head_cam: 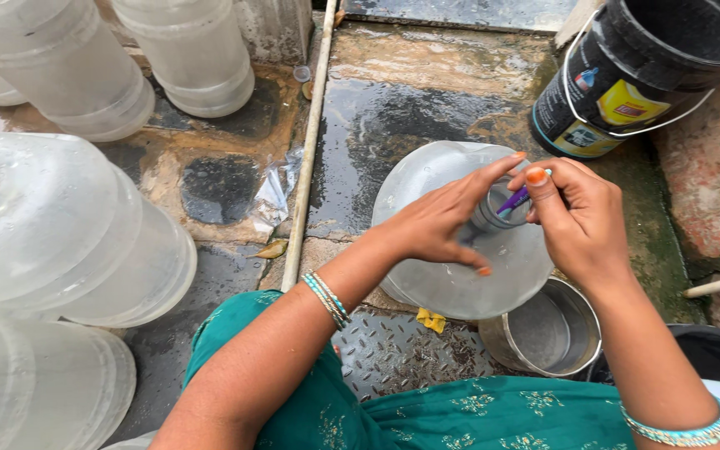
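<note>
A large clear plastic water jar point(427, 275) stands upright on the wet floor in front of me, seen from above. My left hand point(439, 223) grips the jar's neck point(493, 212) with fingers spread over its shoulder. My right hand point(581, 225) pinches a thin purple and teal stick-like tool point(517, 198), whose tip points into the jar's mouth. I cannot tell what the tool's hidden end looks like. Bangles sit on both wrists.
Several more clear jars point(68, 242) crowd the left side. A thin pipe point(306, 158) runs along the floor. A black paint bucket point(635, 75) stands top right. A steel pot point(547, 333) sits just below the jar, beside a dark tub point(714, 354).
</note>
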